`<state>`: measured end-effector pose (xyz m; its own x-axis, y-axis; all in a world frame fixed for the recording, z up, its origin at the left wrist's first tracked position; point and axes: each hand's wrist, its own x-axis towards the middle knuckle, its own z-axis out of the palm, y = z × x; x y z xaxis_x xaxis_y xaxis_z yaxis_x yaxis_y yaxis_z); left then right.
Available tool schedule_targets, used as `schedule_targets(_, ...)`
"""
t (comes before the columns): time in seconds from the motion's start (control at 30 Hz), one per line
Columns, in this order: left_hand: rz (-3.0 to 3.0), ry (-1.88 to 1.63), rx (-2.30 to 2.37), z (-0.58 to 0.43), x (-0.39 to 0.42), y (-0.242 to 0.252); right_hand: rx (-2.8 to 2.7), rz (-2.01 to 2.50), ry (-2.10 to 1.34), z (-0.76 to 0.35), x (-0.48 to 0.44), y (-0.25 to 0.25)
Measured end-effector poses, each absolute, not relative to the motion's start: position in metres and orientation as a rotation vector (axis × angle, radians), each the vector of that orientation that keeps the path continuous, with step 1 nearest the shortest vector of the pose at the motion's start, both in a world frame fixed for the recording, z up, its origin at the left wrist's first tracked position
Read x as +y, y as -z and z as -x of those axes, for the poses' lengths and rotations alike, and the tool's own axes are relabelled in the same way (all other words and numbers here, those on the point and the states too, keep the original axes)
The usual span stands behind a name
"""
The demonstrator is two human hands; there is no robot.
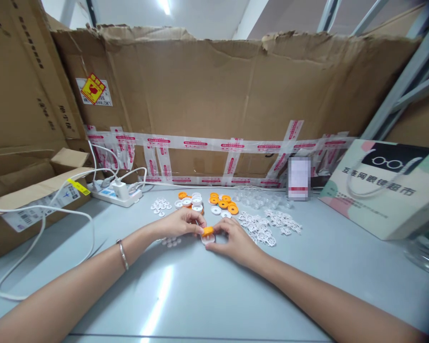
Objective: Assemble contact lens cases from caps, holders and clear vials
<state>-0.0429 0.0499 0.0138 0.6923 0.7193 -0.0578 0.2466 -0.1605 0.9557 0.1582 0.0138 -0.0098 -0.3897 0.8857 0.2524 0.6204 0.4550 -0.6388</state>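
A slim silver-coloured bangle (122, 255) circles the left arm (82, 282) behind the left hand (180, 223). On the bangle's elbow side, that arm is bare, like the right arm (307, 294).

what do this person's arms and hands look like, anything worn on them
The left hand and right hand are ungloved, and no sleeve shows on the left forearm or right forearm. A thin, silver-coloured bangle circles the left wrist; nothing worn shows at the right one. Rings can't be ruled out, as some fingers are hidden.
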Motion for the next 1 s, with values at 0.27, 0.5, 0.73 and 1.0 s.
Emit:
schedule_targets(0.27, -1.830, -0.474, 0.789, 0.043, 0.047, -0.019, -2.129, 1.265, -0.615, -0.159, 0.015, 0.009)
schedule_targets(0.5, -1.941, -0.457, 0.806, 0.043, 0.049, -0.017, -2.138, 1.270, -0.607, -0.158, 0.017, 0.009)
schedule_targets(0.73, -2.107, -0.489, 0.829, 0.041, 0.044, -0.022, -2.123, 1.281, -0.610, -0.158, 0.018, 0.010)
schedule_targets(1.0, -2.421, -0.501, 0.771, 0.037, 0.032, -0.027, -2.127, 1.268, -0.586, -0.158, 0.019, 0.012)
